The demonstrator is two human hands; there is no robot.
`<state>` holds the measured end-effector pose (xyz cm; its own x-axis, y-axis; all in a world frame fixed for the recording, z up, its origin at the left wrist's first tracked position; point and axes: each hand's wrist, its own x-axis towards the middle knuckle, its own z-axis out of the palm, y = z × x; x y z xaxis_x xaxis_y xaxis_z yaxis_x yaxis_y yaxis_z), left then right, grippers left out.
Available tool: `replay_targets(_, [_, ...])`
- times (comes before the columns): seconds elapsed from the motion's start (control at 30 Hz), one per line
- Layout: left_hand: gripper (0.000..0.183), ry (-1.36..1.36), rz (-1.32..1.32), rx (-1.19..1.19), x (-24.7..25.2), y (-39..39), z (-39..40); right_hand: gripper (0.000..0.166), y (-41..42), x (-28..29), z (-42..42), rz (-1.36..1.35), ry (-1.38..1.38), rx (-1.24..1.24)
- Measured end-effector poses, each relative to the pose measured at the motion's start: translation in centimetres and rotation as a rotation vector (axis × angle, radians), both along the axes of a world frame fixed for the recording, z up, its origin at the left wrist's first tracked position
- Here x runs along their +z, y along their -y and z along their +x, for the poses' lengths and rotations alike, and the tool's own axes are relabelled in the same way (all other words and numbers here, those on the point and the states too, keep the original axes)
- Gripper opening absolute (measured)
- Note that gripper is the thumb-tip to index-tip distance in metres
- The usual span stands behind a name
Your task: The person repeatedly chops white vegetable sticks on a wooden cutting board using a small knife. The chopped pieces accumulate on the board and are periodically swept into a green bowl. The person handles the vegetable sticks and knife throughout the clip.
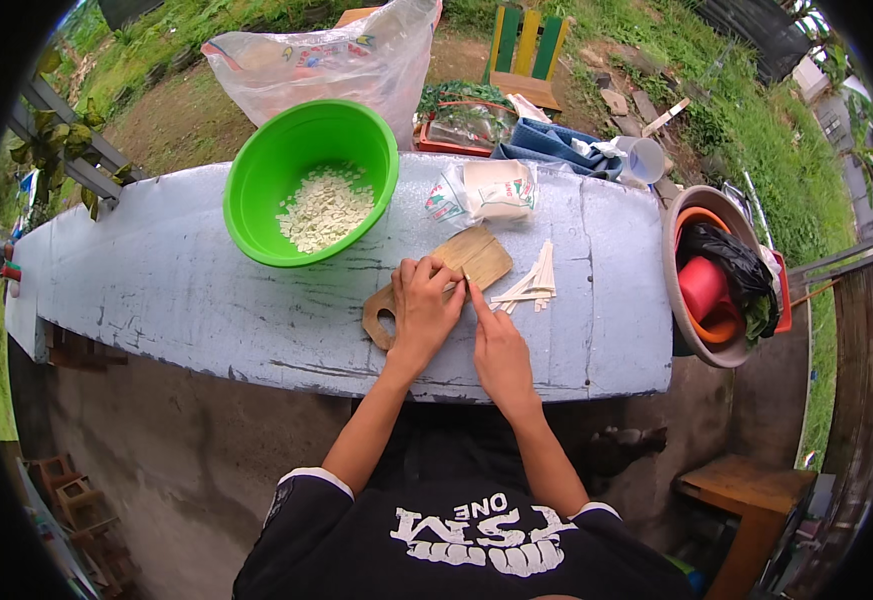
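A wooden cutting board (481, 255) with a handle hole lies tilted on the pale, foil-like table cover. My left hand (425, 300) rests on the board, its fingertips bent together at small pale pieces. My right hand (498, 337) is closed at the board's right edge, index finger extended along what seems to be a knife, mostly hidden. Pale thin strips (534, 285) lie fanned out right of the board. A green plastic basin (245, 202) at the upper left holds many small pale cut squares (324, 214). Behind the board sits a printed plastic package (500, 191) of pale sheets.
The table (143, 285) has a worn cover. A round tub (673, 300) with a red container and black bag stands at its right end. Behind are a large plastic bag (324, 67), blue cloth (549, 142) and clear cup (642, 161). A dark animal (616, 450) is on the floor.
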<state>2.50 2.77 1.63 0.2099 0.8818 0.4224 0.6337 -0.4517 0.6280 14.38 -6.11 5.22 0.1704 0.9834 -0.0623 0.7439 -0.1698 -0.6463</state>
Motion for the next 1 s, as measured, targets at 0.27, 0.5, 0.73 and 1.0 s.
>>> replay_targets(0.27, [0.01, 0.051, -0.023, -0.036, 0.0, -0.1, -0.3, 0.063, -0.1, -0.7, 0.4, 0.045, 0.026, 0.058])
replay_targets(0.5, [0.01, 0.022, -0.019, -0.028, 0.2, -0.2, -0.1, 0.063, 0.0, -0.5, 0.5, 0.031, 0.077, 0.076])
replay_targets(0.73, [0.009, -0.001, 0.005, -0.027, 0.1, -0.2, -0.1, 0.064, 1.2, 0.3, 0.8, -0.035, 0.104, 0.073])
replay_targets(1.0, [0.01, 0.099, -0.011, -0.03, 0.2, -0.2, -0.2, 0.064, 1.8, 0.0, 0.9, 0.017, 0.032, 0.055])
